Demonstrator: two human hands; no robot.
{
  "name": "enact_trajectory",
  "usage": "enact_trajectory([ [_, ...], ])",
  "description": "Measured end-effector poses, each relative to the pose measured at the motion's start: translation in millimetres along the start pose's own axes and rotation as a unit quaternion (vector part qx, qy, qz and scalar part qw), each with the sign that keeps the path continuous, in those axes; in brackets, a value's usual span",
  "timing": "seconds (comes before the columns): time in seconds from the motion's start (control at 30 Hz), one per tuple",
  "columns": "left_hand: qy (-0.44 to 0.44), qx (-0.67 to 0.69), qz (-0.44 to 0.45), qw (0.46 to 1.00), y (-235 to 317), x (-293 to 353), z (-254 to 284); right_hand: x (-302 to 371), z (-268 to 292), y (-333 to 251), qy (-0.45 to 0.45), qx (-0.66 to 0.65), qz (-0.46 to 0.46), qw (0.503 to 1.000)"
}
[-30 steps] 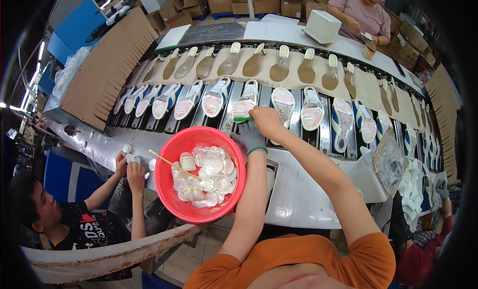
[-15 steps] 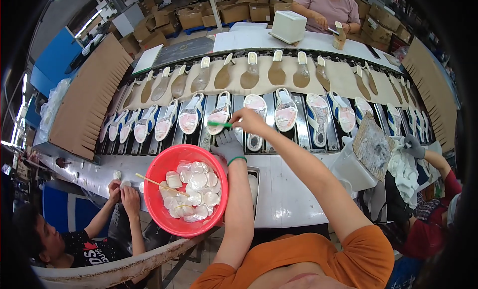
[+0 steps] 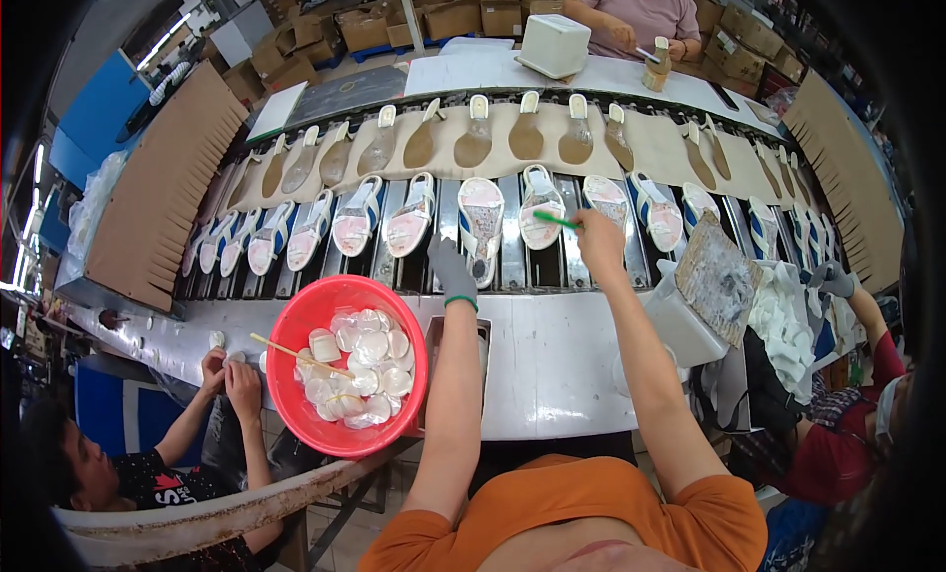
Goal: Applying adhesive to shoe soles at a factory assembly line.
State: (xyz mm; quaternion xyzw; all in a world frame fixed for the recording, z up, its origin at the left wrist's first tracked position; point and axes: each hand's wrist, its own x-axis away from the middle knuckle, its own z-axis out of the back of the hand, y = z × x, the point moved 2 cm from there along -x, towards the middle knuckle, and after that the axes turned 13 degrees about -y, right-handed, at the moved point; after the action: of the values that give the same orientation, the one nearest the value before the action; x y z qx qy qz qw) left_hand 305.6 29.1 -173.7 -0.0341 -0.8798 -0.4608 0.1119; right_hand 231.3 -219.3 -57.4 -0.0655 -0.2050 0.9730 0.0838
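My right hand (image 3: 599, 245) is closed round a green-handled brush (image 3: 557, 219), whose end lies over the pale-pink top of a white sandal (image 3: 541, 196). Wearing a grey glove with a green cuff, my left hand (image 3: 451, 269) has its fingers stretched out by the near edge of the sandal row, beside another sandal (image 3: 481, 227) with a mottled sole. It holds nothing that I can see. More white sandals with blue inner parts (image 3: 357, 217) stand along the metal slats. Behind them, several brown soles with white heel ends (image 3: 473, 138) lie on a beige cloth.
A red basin (image 3: 279, 375) with pale round pads and a thin stick sits near left. At right stand a white tub (image 3: 680, 321), a stained board (image 3: 714, 281) and white cloths (image 3: 783, 326). Co-workers are at far right, lower left and across the line.
My right hand has carried the brush rightward from one sandal to another two places along. My left hand has shifted slightly forward. The whole view has slid a little.
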Motion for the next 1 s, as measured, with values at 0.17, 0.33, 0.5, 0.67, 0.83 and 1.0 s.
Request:
enact_trajectory([
  [0.17,-0.009,-0.080,0.063,0.995,-8,21,-44,33,-25,20,-0.023,0.013,0.010,1.000],
  [0.33,-0.059,-0.417,-0.025,0.907,-10,-21,-36,16,-17,15,-0.058,-0.095,-0.009,0.994],
  [0.5,-0.040,-0.678,0.049,0.733,-13,-20,-80,22,-26,11,0.005,-0.056,-0.029,0.998],
  [0.67,-0.019,-0.759,0.042,0.649,-7,-21,-86,40,-31,10,-0.057,-0.058,0.005,0.997],
  [0.83,-0.019,-0.774,0.074,0.629,6,-12,-98,34,-21,19,-0.009,-0.099,-0.041,0.994],
  [1.0,0.040,-0.737,0.043,0.673,15,4,-97,54,-14,19,-0.062,-0.052,-0.038,0.996],
])
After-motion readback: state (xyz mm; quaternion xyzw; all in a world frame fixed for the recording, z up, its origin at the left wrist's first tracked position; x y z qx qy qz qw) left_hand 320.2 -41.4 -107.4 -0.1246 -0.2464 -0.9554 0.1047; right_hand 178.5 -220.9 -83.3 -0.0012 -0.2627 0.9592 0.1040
